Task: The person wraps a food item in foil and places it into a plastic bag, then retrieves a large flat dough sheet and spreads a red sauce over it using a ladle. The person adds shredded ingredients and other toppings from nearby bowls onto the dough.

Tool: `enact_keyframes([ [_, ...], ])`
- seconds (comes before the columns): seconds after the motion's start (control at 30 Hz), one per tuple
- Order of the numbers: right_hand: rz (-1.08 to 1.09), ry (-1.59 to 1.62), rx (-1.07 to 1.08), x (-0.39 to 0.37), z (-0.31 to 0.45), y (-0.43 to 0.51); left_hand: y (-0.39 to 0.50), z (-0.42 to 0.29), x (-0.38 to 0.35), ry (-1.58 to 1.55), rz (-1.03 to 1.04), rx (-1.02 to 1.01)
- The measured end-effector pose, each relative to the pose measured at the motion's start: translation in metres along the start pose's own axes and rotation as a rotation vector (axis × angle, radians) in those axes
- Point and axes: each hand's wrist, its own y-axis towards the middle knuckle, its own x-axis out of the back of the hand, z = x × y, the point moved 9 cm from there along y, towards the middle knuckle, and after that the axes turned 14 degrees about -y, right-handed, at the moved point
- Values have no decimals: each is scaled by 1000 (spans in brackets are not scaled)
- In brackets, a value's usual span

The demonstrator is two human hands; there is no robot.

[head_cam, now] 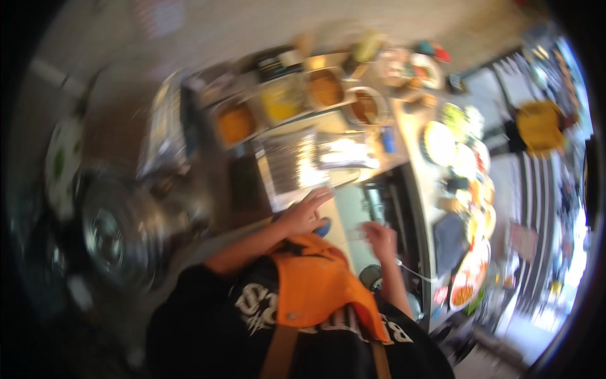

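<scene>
My left hand is in front of my orange apron, beside the near edge of a shiny foil-like sheet or tray; its fingers are apart and nothing shows in it. Farther right, my right hand is blurred and raised near the counter's edge; its fingers look bent, and whether it holds anything cannot be told. A second shiny silver piece lies on the work surface. Beyond it stand containers of orange food, yellow food and brown sauce.
On the left is a large round metal vessel. A side counter on the right bears several plates, a dark slab and an oval platter of food. A blue object sits near the worktop's corner. A yellow round stool stands farther right.
</scene>
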Motion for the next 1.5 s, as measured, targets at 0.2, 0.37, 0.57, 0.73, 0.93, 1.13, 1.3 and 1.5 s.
enact_keyframes([
  [0.2,-51,498,74,-29,114,56,22,11,13,-279,140,513],
  [0.37,-11,745,28,-47,113,69,54,-28,73,-342,47,374],
  [0.57,16,894,1,-46,102,66,80,-27,3,-377,409,478],
  [0.73,-80,855,-40,-27,84,58,86,-17,8,-309,245,531],
  [0.93,-12,1030,-22,-36,93,59,79,4,26,-164,341,485],
  [1.13,21,859,-167,-56,25,37,95,-41,307,27,-804,-83],
  [1.3,82,759,-365,-80,-39,-9,105,-36,474,424,-1025,-75],
  [1.5,64,699,-366,-74,-38,-8,101,-28,421,902,-870,-273],
])
